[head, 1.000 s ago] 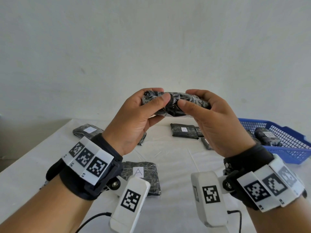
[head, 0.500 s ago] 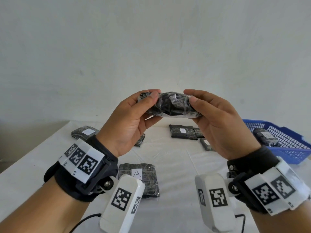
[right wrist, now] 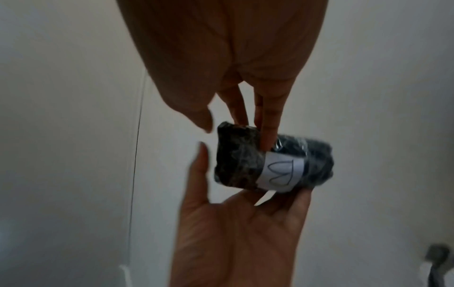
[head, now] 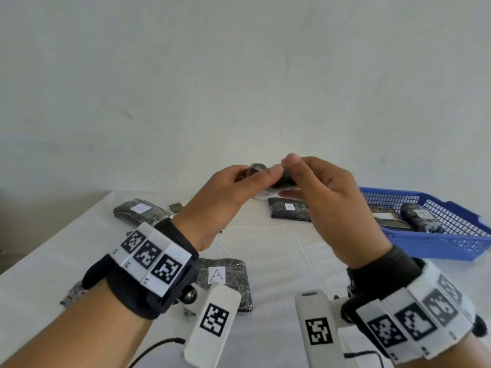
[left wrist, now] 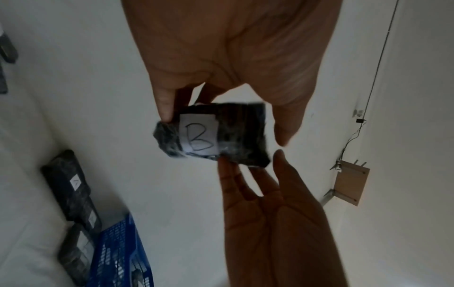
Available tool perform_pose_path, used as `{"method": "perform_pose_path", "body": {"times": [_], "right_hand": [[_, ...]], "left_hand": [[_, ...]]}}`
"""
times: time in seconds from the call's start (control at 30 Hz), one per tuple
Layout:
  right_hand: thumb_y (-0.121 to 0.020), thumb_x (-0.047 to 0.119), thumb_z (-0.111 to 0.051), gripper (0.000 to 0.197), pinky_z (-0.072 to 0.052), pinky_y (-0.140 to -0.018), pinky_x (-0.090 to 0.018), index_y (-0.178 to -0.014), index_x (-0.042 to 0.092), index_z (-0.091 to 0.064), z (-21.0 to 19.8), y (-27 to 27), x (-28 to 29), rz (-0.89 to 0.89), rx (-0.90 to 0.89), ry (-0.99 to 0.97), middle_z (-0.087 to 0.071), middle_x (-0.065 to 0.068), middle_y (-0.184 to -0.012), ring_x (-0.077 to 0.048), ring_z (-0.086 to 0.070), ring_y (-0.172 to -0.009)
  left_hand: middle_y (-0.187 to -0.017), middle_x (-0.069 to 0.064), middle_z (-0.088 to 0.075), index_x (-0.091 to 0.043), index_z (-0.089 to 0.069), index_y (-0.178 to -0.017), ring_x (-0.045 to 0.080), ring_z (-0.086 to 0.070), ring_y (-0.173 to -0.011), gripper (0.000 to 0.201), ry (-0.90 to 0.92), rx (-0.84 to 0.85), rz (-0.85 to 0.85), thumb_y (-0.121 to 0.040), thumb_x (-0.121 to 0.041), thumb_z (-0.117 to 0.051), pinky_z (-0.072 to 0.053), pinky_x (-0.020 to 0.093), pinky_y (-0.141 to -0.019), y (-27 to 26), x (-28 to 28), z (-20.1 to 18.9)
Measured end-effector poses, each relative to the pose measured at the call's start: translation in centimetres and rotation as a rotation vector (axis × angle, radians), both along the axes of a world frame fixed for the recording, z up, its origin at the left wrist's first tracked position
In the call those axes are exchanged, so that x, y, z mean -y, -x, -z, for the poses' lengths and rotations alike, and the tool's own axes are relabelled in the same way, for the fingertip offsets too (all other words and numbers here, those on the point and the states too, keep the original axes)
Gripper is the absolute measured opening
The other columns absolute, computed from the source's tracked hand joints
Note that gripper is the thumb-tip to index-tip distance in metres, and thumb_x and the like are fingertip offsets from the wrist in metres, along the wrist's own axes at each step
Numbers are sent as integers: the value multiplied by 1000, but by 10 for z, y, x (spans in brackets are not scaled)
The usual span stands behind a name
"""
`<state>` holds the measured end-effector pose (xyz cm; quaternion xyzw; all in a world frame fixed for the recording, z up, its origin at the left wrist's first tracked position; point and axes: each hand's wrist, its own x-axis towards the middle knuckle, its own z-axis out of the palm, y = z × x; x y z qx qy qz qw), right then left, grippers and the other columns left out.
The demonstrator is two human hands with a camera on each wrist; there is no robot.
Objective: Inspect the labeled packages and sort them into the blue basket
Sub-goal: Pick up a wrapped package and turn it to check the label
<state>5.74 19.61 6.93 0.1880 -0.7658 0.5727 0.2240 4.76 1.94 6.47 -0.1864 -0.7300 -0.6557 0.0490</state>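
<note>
Both hands hold one small black wrapped package (head: 281,183) in the air above the table. Its white label reads B (left wrist: 200,136) in the left wrist view, and it shows again as label B (right wrist: 281,171) in the right wrist view. My left hand (head: 263,173) grips the package's left end, thumb lying over the top. My right hand (head: 289,176) pinches the right end with its fingertips (right wrist: 267,139). From the head view the hands hide most of the package. The blue basket (head: 438,245) stands on the table at the right and holds two black packages (head: 422,220).
A black package labelled A (head: 223,277) lies on the white table near my left wrist. Another labelled package (head: 289,211) lies beyond the hands, and a third (head: 140,211) at the far left. A plain wall rises behind the table.
The hands have come closer together and a little lower, and the package has been turned between the fingers. Less of it shows from the head view than before.
</note>
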Motion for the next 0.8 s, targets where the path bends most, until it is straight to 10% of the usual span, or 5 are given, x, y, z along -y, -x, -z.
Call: {"method": "perform_pose_path", "body": {"times": [0.1,0.27,0.5,0.8], "right_hand": [[-105,29,-61,21,-63,-91,-41,-110,15,-75,-1,-1,2,-15,-5,6,-78,-7,-106,-17,-77,-97],[-83,57,-64,49,-50,-104,-36,-116,23,-76,-3,-1,-10,-266,251,70,-78,8,-116,-8,-70,-114],[-68,54,-67,65,-56,-107,-49,-110,5,-77,0,7,-14,-320,259,151,-78,-16,-116,-28,-72,-117],[-64,51,-67,71,-55,-108,-46,-114,-1,-73,-5,9,-18,-330,273,113,-75,-20,-120,-28,-70,-120]], "left_hand": [[-122,7,-75,-16,-75,-119,20,-67,-121,68,-42,-3,-15,-76,-68,-65,-45,47,-115,3,-2,1],[-119,8,-76,-13,-76,-114,19,-69,-119,66,-122,-41,17,-74,-64,-66,-50,42,-111,-2,-4,0],[-111,0,-71,-31,-79,-95,14,-64,-114,38,-194,31,167,-70,-55,-64,-45,39,-112,-2,-3,-1],[-109,8,-71,0,-68,-112,16,-66,-107,68,-169,-41,71,-69,-52,-65,-49,43,-110,-1,-9,0]]}}
